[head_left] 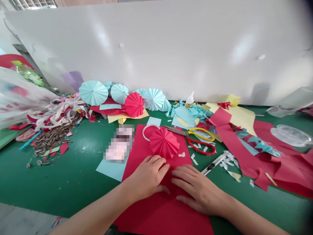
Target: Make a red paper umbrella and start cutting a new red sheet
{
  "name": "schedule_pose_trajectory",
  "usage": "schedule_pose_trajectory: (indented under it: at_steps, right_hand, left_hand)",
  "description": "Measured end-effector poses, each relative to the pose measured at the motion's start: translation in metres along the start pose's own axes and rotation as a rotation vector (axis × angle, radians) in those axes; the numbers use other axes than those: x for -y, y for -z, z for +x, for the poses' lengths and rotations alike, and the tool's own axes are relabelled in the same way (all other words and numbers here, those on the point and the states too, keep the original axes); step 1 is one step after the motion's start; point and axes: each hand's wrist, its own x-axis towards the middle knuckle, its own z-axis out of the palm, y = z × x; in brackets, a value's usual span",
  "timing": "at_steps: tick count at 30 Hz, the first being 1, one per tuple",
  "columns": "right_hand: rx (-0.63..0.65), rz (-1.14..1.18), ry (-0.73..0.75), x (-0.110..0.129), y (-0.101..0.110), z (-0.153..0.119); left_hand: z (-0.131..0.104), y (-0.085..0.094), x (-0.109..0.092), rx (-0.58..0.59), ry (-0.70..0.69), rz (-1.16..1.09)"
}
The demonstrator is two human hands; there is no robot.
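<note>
A large sheet of red paper lies in front of me on the green table. My left hand rests on it with fingers loosely curved and spread, holding nothing. To its right, my right hand lies on the same sheet, fingers stretched out and apart. Just beyond my left fingertips sits a pleated red paper rosette. A white ring, perhaps a roll of tape, shows partly behind the rosette. Scissors with one yellow and one red handle lie right of it. A utility knife is beyond my right hand.
Pale blue rosettes and another red rosette stand along the white panel. Paper scraps and red sheets cover the right side. A heap of nails and ribbons lies left, near a plastic bag.
</note>
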Motion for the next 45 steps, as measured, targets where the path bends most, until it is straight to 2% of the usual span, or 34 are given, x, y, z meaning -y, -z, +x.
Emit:
schedule_pose_trajectory:
  at_steps: [5,8,10,12,15,18,21,23,28,31,34,39,43,45]
  right_hand:
    - [0.171,0.089,0.094,0.000,0.008,0.012]
    - [0.200,0.093,0.105,0.000,0.007,0.013]
    - [0.134,0.068,0.099,0.000,0.003,0.009]
    - [0.011,0.042,0.096,-0.001,-0.002,0.004]
    - [-0.140,0.023,0.109,-0.001,-0.004,-0.002]
    - [-0.188,0.030,0.128,-0.002,-0.002,-0.003]
    - [-0.191,0.000,0.144,-0.003,-0.001,-0.001]
    - [-0.159,-0.045,0.121,-0.004,-0.001,0.002]
    - [0.035,-0.067,-0.042,-0.004,0.002,0.016]
    - [0.113,-0.005,-0.077,-0.004,0.003,0.024]
    - [0.185,0.057,-0.062,-0.005,0.004,0.028]
    - [0.216,0.089,-0.021,-0.010,0.007,0.025]
    - [0.235,0.112,0.019,-0.010,0.011,0.020]
    - [0.203,0.138,0.013,-0.009,0.011,0.018]
  left_hand:
    - [0.001,-0.001,-0.001,0.005,0.075,0.046]
    - [0.001,-0.001,-0.002,0.015,0.096,0.046]
    - [0.001,-0.001,-0.003,0.012,0.105,0.050]
    - [0.001,-0.001,-0.003,0.006,0.142,0.064]
    - [0.001,-0.001,-0.003,0.010,0.290,0.067]
    - [0.000,-0.001,-0.004,0.017,0.432,0.016]
    - [0.001,-0.001,-0.007,0.028,0.471,-0.047]
    - [0.001,-0.001,-0.010,0.046,0.456,-0.055]
    - [0.002,-0.004,-0.015,0.054,0.421,-0.047]
    - [0.000,-0.009,-0.013,0.009,0.416,-0.086]
    - [-0.001,-0.012,-0.009,-0.084,0.452,-0.158]
    - [-0.003,-0.010,-0.005,-0.166,0.451,-0.264]
    - [-0.003,-0.007,-0.007,-0.173,0.433,-0.360]
    - [-0.002,-0.005,-0.008,-0.152,0.461,-0.437]
